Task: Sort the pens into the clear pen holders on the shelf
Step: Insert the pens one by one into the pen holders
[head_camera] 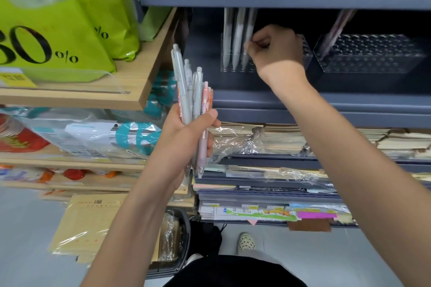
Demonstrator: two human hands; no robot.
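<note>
shelf (279,100), right fingers (253,50) on pen (249,28) (curled)

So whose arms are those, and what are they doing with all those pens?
Those are a person's own arms. The camera sits on their head and looks down, so you see what they see. The left hand holds a bunch of pens, grey and orange ones. The right hand reaches into the grey shelf and pinches a grey pen standing in a clear holder, beside two other grey pens. A second clear holder sits to the right, with pinkish pens leaning in it.
</note>
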